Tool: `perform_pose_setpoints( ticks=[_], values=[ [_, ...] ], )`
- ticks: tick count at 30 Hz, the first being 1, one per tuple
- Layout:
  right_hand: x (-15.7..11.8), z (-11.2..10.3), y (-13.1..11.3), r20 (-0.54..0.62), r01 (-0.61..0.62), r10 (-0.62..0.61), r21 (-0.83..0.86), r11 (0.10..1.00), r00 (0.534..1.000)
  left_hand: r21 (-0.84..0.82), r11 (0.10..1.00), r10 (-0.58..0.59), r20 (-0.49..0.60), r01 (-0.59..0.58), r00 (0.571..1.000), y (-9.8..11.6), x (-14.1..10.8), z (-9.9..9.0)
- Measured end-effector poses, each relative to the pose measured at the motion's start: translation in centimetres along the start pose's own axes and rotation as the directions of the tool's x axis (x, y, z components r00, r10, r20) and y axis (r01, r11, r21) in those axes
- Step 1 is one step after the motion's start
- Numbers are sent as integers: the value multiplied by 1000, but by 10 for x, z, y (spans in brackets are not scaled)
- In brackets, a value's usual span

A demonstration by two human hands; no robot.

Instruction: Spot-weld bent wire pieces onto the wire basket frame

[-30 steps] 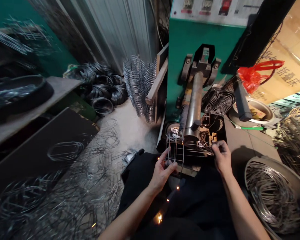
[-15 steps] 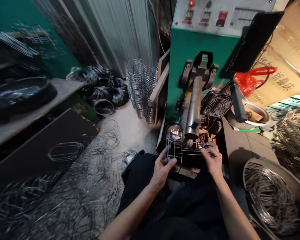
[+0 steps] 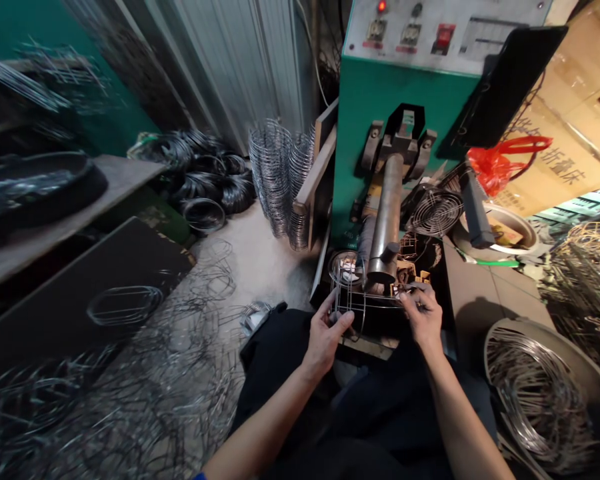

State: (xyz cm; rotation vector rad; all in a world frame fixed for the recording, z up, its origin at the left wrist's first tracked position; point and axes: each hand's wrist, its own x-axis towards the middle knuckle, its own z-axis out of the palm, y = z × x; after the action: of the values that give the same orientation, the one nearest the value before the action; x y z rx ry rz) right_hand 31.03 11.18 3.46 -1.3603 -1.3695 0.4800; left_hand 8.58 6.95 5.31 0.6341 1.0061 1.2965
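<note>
My left hand (image 3: 326,333) is closed on a small wire frame (image 3: 364,313) made of thin metal rods, thumb at its near side and fingers on its left. Thin horizontal wires run from the frame to the fingertips of my right hand (image 3: 424,315). That hand is pinched on a metal wire, whose far end I cannot make out. Both hands are low in front of a green machine (image 3: 370,87), just below the end of its thick metal cylinder (image 3: 387,220). Behind the frame sits a round dish (image 3: 336,263) with white bits in it.
Stacked wire rings (image 3: 270,180) stand left of the machine beside a wooden board (image 3: 316,170). Loose wire pieces (image 3: 180,373) litter the floor. At right, a basin (image 3: 495,327) holds bundled wires. A black handle-like bar (image 3: 476,207) juts out near a white bowl (image 3: 523,250).
The wire frame in my left hand has tilted slightly, and the wires between my hands sit a little higher. Both hands keep their grip in nearly the same place.
</note>
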Motion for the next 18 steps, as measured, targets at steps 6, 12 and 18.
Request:
perform_pose_setpoints(
  ticks=[6, 12, 18],
  values=[
    [5, 3, 2, -16, -1, 1, 7, 1000, 1000, 6, 1000, 20, 4, -20, 1000, 3, 6, 2],
    [7, 3, 7, -46, 25, -26, -11, 1000, 999, 16, 1000, 17, 18, -17, 1000, -5, 14, -2],
    [7, 1, 6, -30, 24, -25, -20, 1000, 999, 28, 999, 33, 32, -34, 999, -6, 15, -4]
  ],
)
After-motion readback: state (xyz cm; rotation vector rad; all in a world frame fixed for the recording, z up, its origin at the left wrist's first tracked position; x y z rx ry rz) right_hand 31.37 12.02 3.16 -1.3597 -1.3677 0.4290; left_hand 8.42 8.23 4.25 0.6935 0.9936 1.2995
